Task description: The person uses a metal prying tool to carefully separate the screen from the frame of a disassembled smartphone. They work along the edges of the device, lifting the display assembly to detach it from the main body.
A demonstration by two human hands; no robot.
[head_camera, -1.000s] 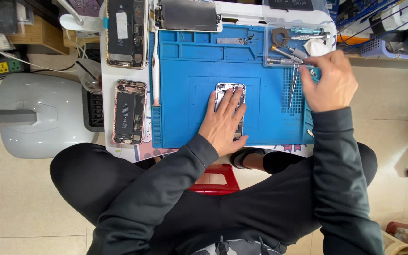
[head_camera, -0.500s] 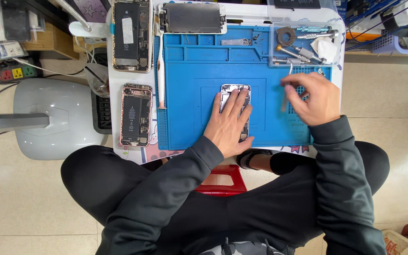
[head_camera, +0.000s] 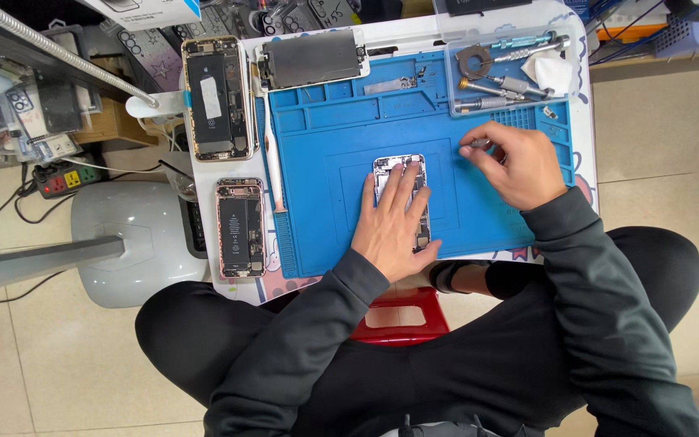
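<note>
Left hand (head_camera: 394, 222) flat, fingers (head_camera: 398, 182) spread, pressing opened phone (head_camera: 402, 174) onto blue mat (head_camera: 341, 154). Right hand (head_camera: 519, 166) curled, fingertips (head_camera: 472, 150) pinching small metal tool (head_camera: 479, 143), just right of phone. Tool tray (head_camera: 507, 73) beyond right fingers.

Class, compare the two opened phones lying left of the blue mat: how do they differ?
The upper opened phone is larger and has a dark frame; the lower opened phone is smaller with a pinkish frame. The upper one lies beside the mat's top corner, the lower one nearer the person. Both lie face-open, batteries showing, untouched.
</note>
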